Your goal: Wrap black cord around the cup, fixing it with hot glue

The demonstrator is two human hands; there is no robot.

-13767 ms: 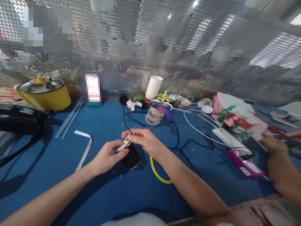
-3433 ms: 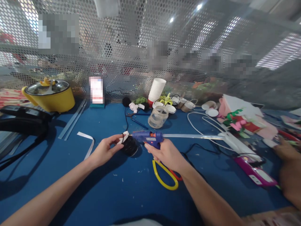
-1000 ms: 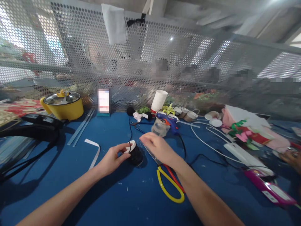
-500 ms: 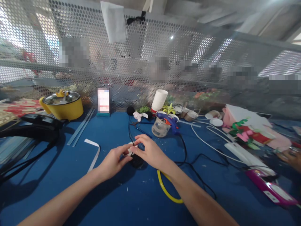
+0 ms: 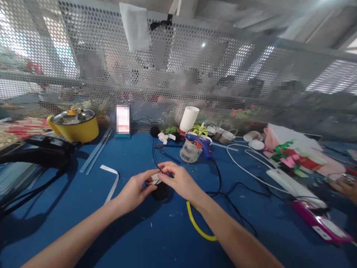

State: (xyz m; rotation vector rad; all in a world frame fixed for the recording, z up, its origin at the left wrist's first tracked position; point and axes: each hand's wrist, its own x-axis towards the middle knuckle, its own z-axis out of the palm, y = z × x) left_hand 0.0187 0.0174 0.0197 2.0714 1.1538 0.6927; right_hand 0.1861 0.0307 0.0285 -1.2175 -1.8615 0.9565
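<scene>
Left hand (image 5: 134,191) and right hand (image 5: 178,180) both pinch a white strip (image 5: 154,179), lying crosswise between them atop a black round piece (image 5: 161,193) whose facing is hidden.

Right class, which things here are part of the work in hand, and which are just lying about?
In hand: left hand, right hand, black round piece, white tab pinched on it, thin black cord.
Lying about: glue gun, clear jar, yellow-handled scissors, yellow pot, cup stack.
</scene>
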